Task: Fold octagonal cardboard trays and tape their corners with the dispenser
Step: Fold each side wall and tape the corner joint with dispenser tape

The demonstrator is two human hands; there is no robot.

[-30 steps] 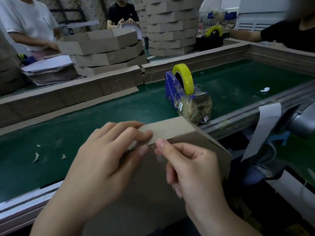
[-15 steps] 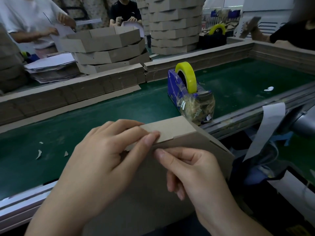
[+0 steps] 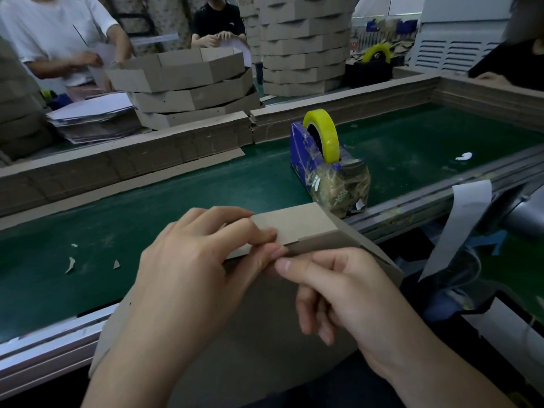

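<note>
Left hand (image 3: 191, 269) and right hand (image 3: 341, 290) both pinch the tray (image 3: 294, 228) corner flaps, holding them aligned for taping; dispenser (image 3: 326, 160) within reach.

We can read only one mark, and not with certainty. On the blue tape dispenser with the yellow roll (image 3: 323, 160), the front end is wrapped in crumpled clear tape, and a slanted row of pale rounded figures there looks like "888". A small white label (image 3: 316, 184) beside it carries marks too blurred for us to read. The pale emblem on the black T-shirt (image 3: 217, 22) at the back is too small to make out.
</note>
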